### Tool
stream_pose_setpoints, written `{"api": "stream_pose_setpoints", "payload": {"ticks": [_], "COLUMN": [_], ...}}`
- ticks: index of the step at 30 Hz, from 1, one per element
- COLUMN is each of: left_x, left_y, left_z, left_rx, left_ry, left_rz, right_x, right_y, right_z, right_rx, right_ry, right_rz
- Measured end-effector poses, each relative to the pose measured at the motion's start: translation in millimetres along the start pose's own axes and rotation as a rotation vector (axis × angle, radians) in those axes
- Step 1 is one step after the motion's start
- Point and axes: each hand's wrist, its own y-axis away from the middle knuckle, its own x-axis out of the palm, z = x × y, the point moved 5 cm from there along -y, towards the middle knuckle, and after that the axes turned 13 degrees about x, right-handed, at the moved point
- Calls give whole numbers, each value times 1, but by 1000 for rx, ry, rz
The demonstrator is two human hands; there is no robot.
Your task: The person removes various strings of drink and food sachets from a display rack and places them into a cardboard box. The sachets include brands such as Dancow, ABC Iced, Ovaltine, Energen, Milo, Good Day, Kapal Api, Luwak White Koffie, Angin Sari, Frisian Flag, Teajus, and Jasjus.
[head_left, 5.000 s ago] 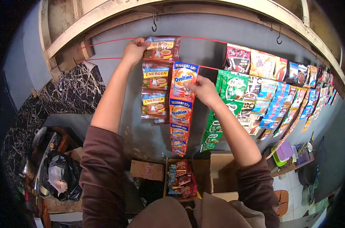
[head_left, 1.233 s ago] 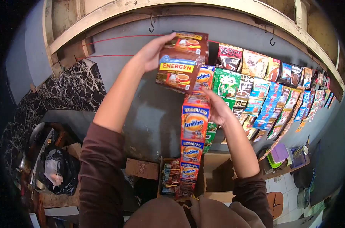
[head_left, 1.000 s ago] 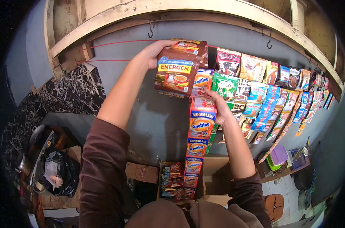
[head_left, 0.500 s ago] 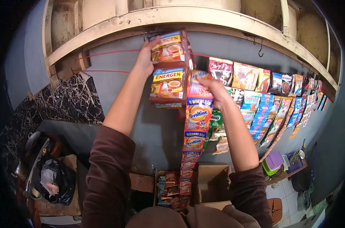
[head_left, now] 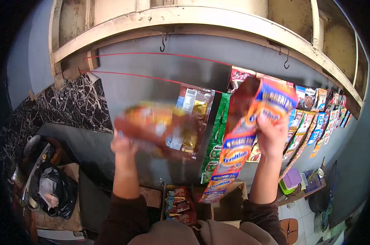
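Note:
My left hand (head_left: 126,143), blurred by motion, is closed around the lower left end of a strip of Energen sachets (head_left: 152,118), which is smeared and tilted in front of the wall. My right hand (head_left: 271,132) grips a strip of orange and blue Ovaltine sachets (head_left: 236,157), thumb on its front. That strip slants down to the left. A dark brown wrapper (head_left: 245,98) shows beside its upper end. Between the hands, brown sachets with silver and gold parts (head_left: 199,108) hang from the lower red string (head_left: 132,75), partly covered by the Energen strip. Green Milo sachets (head_left: 212,157) hang next to them.
Many sachet strips (head_left: 311,102) hang along the wall at right. Metal hooks (head_left: 163,43) hang below the wooden shelf edge (head_left: 185,16). Below are a box of sachets (head_left: 179,204), an open cardboard box (head_left: 230,208), a black plastic bag (head_left: 56,190) and plastic containers (head_left: 293,175).
Both hands have come down and apart. The Energen strip has swung left and down from the strings; the Ovaltine strip has moved right and now slants. Hanging brown and Milo sachets are uncovered.

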Motion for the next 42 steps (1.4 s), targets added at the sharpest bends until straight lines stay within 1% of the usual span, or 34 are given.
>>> {"api": "stream_pose_setpoints", "payload": {"ticks": [1, 2, 3, 4, 5, 7, 8, 10, 11, 13, 14, 15, 16, 18, 20, 22, 24, 25, 27, 28, 29, 31, 32, 33, 35, 37, 38, 39, 41, 42], "left_x": [-32, -20, -19, -11, -15, -42, -56, -99, -109, -121, -134, -132, -127, -98, -81, -75, -55, -54, -47, -44, -44, -49, -51, -34, -3, 16, 27, 32, 41, 43], "left_y": [27, 57, 73, 82, 89, 120, 133, 148, 149, 145, 141, 127, 110, 63, 20, -20, -44, -48, -49, -43, -38, -29, -31, -31, -35, -46, -54, -64, -88, -104], "left_z": [-3, -3, 8, 10, 12, 32, 40, 58, 65, 77, 86, 86, 88, 88, 96, 117, 136, 142, 158, 160, 162, 164, 161, 150, 130, 112, 107, 102, 89, 82], "left_rx": [82, 56, -225, -240, -247, -420, -430, -418, -426, -294, -484, -427, -369, 62, 171, 224, 16, 15, -86, -4, -5, -45, -26, -28, 37, 46, 60, 27, 115, 190], "left_ry": [-212, -180, -145, -346, -345, -897, -891, -1204, -1206, -1350, -1242, -1292, -1339, -1472, -1428, -1193, -966, -964, -918, -828, -825, -966, -999, -902, -757, -701, -622, -571, -560, -489], "left_rz": [331, 271, 428, 721, 714, 889, 885, 851, 845, 927, 849, 843, 837, 593, 250, 144, 150, 147, 269, 230, 234, 280, 312, 332, 317, 293, 278, 235, 194, 199], "right_x": [-7, -5, -13, -16, -15, -17, -17, -19, -21, -19, -17, -15, -13, -12, -11, -8, -9, -10, -12, -14, -15, -17, -18, -20, -22, -22, -22, -21, -18, -16], "right_y": [12, 24, 36, 45, 52, 63, 66, 70, 71, 72, 73, 73, 74, 74, 74, 75, 76, 77, 79, 79, 80, 83, 84, 84, 81, 79, 78, 77, 76, 75], "right_z": [-11, -18, -30, -40, -48, -63, -70, -83, -90, -98, -100, -101, -101, -101, -102, -101, -100, -100, -97, -96, -95, -94, -95, -96, -95, -92, -93, -91, -89, -87], "right_rx": [60, 135, 120, 154, 192, 300, 330, 381, 419, 433, 438, 444, 436, 434, 437, 433, 409, 411, 384, 382, 374, 365, 383, 400, 392, 361, 376, 373, 376, 339], "right_ry": [-11, -42, 37, -9, -56, -67, -60, -66, -72, -95, -112, -115, -128, -140, -126, -122, -109, -107, -118, -116, -109, -101, -105, -105, -85, -48, -62, -63, -77, -61], "right_rz": [-37, -20, -12, -21, -34, -39, -38, -62, -64, -64, -66, -65, -80, -93, -85, -95, -115, -114, -144, -145, -144, -155, -181, -206, -227, -241, -229, -230, -213, -185]}}
